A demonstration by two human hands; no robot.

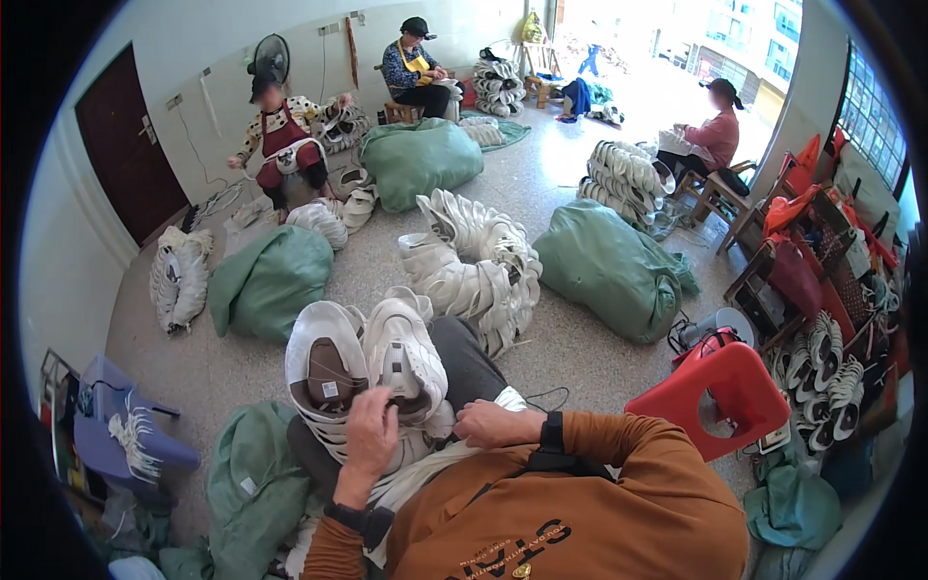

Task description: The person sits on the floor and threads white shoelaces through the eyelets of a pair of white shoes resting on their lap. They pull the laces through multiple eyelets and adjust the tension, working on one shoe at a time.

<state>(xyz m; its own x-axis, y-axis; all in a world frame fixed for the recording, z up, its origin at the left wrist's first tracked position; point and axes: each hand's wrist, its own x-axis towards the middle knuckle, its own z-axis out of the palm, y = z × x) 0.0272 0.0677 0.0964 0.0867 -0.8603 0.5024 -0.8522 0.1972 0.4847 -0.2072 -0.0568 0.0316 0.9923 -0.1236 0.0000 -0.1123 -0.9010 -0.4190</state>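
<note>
2 stacks of white shoes (414, 340) are resting on my lap, just beyond my left hand (371, 430); its fingers and those of my right hand (498, 423) are curling, though I cannot tell whether either is grasping anything. A ring of shoes (459, 287) is lying farther ahead, a red stool (760, 396) sitting rightward.

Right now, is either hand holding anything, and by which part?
Can't tell: the left hand is at the opening of a white shoe; the curled right hand hides any grip.

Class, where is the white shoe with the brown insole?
In the head view, the shoe is left of centre, beside another white shoe and just beyond the left hand.
</note>
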